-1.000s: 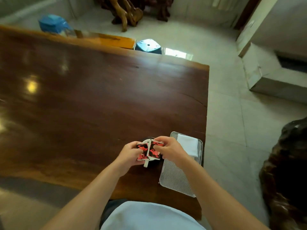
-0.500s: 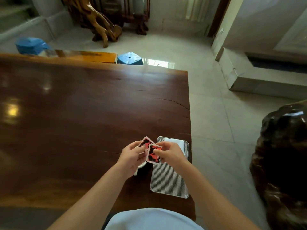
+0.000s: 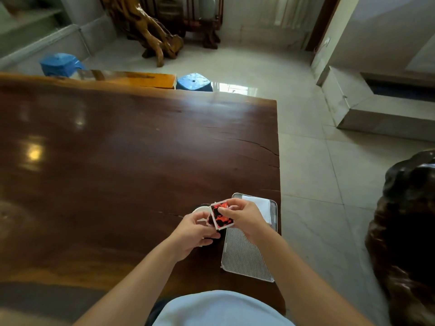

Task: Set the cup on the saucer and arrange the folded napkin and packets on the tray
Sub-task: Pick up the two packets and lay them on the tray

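Both hands hold red-and-black packets (image 3: 220, 216) with white borders, above the table near its right edge. My right hand (image 3: 242, 216) pinches the front packet by its top edge. My left hand (image 3: 196, 229) grips a second packet that shows only as a sliver behind the first. A white cup (image 3: 200, 210) peeks out behind my left hand; the saucer under it is mostly hidden. The ribbed metal tray (image 3: 244, 257) lies to the right, with the folded white napkin (image 3: 261, 207) on its far end.
The dark wooden table (image 3: 117, 161) stretches far to the left and back; its right edge runs just past the tray. Blue stools (image 3: 194, 81) and a wooden bench (image 3: 131, 78) stand beyond the far edge. A dark carved seat (image 3: 409, 231) is at the right.
The two packets, held side by side a second ago, now overlap, the right hand's in front. The head camera has tilted up, so more of the room shows.
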Demonstrator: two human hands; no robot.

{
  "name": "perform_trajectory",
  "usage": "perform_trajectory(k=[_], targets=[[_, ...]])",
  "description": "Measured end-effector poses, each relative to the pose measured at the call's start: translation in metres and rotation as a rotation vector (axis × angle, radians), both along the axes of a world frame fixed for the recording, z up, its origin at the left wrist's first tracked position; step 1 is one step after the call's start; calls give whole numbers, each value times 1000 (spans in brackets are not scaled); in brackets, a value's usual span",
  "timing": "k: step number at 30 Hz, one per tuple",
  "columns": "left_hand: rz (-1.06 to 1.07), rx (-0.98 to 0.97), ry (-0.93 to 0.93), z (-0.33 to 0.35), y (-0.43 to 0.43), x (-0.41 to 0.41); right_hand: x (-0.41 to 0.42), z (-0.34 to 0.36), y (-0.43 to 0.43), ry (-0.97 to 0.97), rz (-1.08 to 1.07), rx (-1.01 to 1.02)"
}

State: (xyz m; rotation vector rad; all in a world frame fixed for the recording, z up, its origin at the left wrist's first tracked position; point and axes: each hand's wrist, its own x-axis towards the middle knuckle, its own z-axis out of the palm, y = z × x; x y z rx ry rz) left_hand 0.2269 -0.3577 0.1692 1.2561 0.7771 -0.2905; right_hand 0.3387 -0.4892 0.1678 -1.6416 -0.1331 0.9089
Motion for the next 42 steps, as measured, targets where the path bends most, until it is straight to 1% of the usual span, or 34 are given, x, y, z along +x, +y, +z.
perform_trajectory(k=[3,7,9,11,13,15,18,21,24,27,29,31,33,36,40,42], targets=[[0,-64,8,1,-1,-3,-4,0,0,58,-27,20],[-149,-68,34,8,-3,1,-10,0,-2,78,-118,56],[-172,-105,14,13,-2,3,-12,0,-4,66,-126,81],[-128,-101,-33,14,-5,6,-14,2,-8,41,-104,79],[-41,-55,-70,12,-8,7,-17,5,-10,41,-81,68],[8,-67,-86,10,-14,7,-21,4,-12,103,-80,84],[16,-108,-82,10,-24,4,-27,2,-18,242,-56,112],[24,-34,-64,9,-31,1,-31,2,-29,326,-33,123],[16,64,-56,4,-38,0,-32,-2,-41,351,-58,138],[18,162,-63,1,-49,0,-33,-8,-53,295,-95,102],[3,269,-72,-3,-56,1,-33,-12,-62,252,-153,69],[-2,337,-64,-6,-61,3,-32,-17,-72,238,-217,40],[1,347,-39,-12,-64,6,-30,-22,-86,234,-264,19],[22,330,21,-23,-67,10,-24,-29,-110,280,-369,25],[17,300,101,-40,-75,19,-13,-42,-134,264,-465,-72],[-26,338,126,-47,-80,25,-8,-48,-140,250,-488,-119]])
